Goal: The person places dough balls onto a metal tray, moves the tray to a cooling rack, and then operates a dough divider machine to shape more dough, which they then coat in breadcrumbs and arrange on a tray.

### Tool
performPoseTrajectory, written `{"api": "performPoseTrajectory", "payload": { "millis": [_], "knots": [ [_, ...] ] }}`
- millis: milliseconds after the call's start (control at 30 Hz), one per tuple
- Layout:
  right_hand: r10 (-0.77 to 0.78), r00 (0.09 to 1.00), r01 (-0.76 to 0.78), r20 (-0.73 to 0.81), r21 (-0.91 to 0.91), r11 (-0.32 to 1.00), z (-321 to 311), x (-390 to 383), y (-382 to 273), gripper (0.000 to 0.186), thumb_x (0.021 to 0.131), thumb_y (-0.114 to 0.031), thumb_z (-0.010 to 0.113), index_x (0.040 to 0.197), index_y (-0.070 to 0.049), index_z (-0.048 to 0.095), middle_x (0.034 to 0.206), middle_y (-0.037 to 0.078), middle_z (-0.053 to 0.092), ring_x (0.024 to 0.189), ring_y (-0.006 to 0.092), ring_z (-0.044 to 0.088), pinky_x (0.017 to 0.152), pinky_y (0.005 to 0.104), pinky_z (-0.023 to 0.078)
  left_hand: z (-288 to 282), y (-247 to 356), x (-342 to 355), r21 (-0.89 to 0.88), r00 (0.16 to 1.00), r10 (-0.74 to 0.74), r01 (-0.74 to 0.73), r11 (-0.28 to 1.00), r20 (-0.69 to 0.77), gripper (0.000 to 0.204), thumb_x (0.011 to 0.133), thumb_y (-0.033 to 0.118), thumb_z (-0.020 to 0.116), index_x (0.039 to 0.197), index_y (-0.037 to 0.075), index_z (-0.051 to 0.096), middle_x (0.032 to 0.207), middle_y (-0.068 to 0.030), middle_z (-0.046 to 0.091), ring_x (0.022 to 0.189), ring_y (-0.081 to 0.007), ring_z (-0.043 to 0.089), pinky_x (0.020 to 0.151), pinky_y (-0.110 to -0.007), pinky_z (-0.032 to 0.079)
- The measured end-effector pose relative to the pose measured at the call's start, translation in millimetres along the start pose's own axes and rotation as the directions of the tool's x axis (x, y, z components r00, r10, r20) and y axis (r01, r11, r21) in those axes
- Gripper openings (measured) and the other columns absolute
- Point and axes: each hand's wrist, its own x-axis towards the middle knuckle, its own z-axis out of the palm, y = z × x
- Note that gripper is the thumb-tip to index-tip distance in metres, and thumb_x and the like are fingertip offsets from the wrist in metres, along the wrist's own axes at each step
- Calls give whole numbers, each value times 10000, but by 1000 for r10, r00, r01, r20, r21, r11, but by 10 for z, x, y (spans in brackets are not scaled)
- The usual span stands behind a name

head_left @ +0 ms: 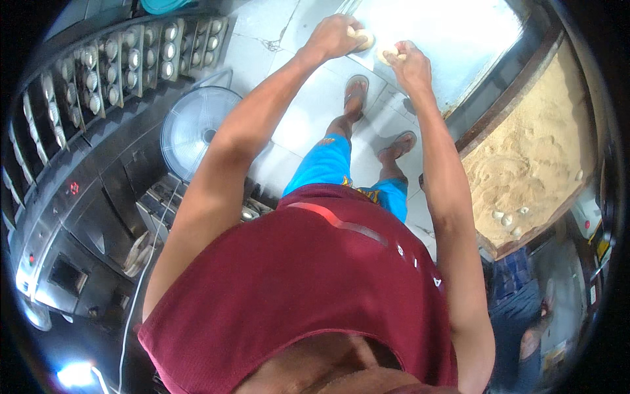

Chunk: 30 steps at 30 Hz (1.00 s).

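Both of my arms reach out over the near edge of a bright white tabletop (453, 39). My left hand (331, 37) is closed around pale, round dough pieces (362, 41), which bulge out past its fingertips. Just to the right, my right hand (413, 68) pinches more pale dough (388, 52) between thumb and fingers. A small gap separates the two hands. How many pieces each one holds is partly hidden by the fingers.
At right, a wooden trough (491, 248) holds tan flour-like powder (525, 157) with several dough balls (506, 219). A round fan (190, 131) stands left, below racks of filled moulds (131, 69). A white cable (134, 295) hangs at lower left. Another person (515, 315) is at lower right.
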Motion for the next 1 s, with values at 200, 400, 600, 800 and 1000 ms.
{"api": "performPoseTrajectory", "payload": {
  "millis": [200, 400, 600, 800, 1000],
  "knots": [
    [138, 983, -128, -118, 91, 988, -184, -253, -1, 371, 864, -296, 715, 1122, -33, 667, 1075, 170, 706, 1003, 286, 676, 893, 380, 513, -86, 163, -77, -163, 999, -45, 43, 986, -12, 500, 910, 352, 641, 1268, 5, 605, 1216, -223, 639, 1066, -326, 657, 955, -411, 505],
    [276, 958, -240, -74, 319, 917, -509, -606, 748, 325, 895, -201, 670, 1171, -29, 659, 1084, 119, 708, 990, 199, 666, 904, 331, 507, 250, 752, 24, -485, 972, 129, -17, 874, 199, 543, 913, 248, 669, 1377, 17, 504, 1211, -217, 641, 1067, -292, 652, 969, -396, 507],
    [184, 966, -163, -180, 127, 978, -615, -723, 716, 352, 876, -183, 684, 1180, -8, 655, 1125, 167, 681, 1047, 275, 651, 950, 373, 490, 385, 1089, 170, -393, 944, 209, -95, 914, 257, 428, 873, 181, 722, 1276, 85, 612, 1264, -162, 639, 1160, -281, 628, 1021, -393, 485],
    [-2, 933, -20, -359, -58, 998, -520, -758, 832, 374, 848, -182, 716, 1172, -1, 666, 1130, 209, 655, 1079, 374, 613, 973, 431, 471, 798, 712, -40, 10, 744, 667, -668, 744, 38, 403, 858, 179, 722, 1246, 114, 636, 1256, -108, 643, 1186, -292, 580, 1055, -433, 433],
    [-20, 930, 4, -366, -45, 999, -506, -797, 855, 345, 848, -185, 715, 1153, -27, 683, 1130, 190, 671, 1082, 350, 624, 966, 427, 478, 712, 811, -113, 89, 831, 549, -556, 826, 92, 485, 871, 206, 713, 1329, 116, 582, 1254, -123, 646, 1171, -295, 585, 1090, -479, 346]
  ]
}}
